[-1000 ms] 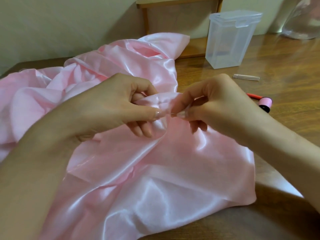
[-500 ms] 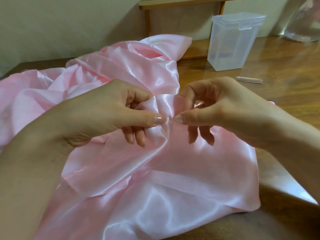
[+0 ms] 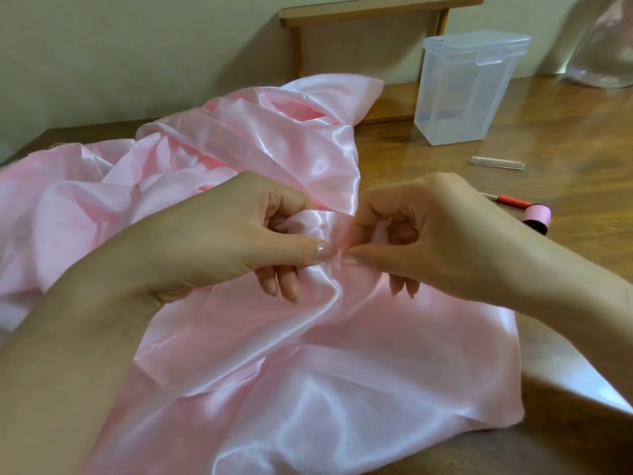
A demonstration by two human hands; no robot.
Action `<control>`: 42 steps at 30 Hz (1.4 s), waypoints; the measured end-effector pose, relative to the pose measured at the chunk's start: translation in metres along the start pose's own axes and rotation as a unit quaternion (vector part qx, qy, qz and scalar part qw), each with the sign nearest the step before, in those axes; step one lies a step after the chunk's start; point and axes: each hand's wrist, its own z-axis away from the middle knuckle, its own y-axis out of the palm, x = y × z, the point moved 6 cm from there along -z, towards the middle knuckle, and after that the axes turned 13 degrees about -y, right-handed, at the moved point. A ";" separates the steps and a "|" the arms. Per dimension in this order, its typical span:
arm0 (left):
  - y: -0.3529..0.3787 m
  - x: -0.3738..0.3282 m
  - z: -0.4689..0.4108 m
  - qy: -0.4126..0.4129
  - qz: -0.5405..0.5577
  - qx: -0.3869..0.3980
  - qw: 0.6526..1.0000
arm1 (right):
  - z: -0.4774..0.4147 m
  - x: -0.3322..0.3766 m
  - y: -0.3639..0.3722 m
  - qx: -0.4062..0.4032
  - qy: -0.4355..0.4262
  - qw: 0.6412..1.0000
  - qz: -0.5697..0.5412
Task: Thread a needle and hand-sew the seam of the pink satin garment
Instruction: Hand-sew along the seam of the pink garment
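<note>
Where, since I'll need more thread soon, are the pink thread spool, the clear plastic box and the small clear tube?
pink thread spool (image 3: 538, 216): head view, on its wound pink thread.
clear plastic box (image 3: 466, 97): head view, on its front wall.
small clear tube (image 3: 497, 162): head view, on the middle of its length.

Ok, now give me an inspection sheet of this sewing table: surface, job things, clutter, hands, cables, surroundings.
Surface: glossy wooden table, its left part covered by fabric.
Job's things: pink satin garment bunched across the table; pink thread spool right of the hands; needle not discernible.
Clutter: clear plastic box upright at the back, lid on; small clear tube lying in front of it; red-handled tool by the spool.
Grippers: left hand and right hand each pinch a fold of the garment, thumbs almost meeting.
Cables: nothing seen.
Surroundings: pale wall; wooden frame behind the table; clear rounded object top right, unidentifiable.
</note>
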 end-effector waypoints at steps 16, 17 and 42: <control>-0.004 0.003 -0.004 0.008 -0.040 -0.039 0.998 | -0.001 0.003 0.003 -0.024 -0.028 0.988 0.151; -0.004 0.004 -0.005 0.007 -0.045 -0.042 0.998 | -0.001 0.001 0.004 -0.011 -0.022 0.988 0.151; -0.006 0.002 -0.003 0.029 0.055 0.009 0.998 | 0.004 -0.006 -0.009 -0.155 0.052 0.980 -0.111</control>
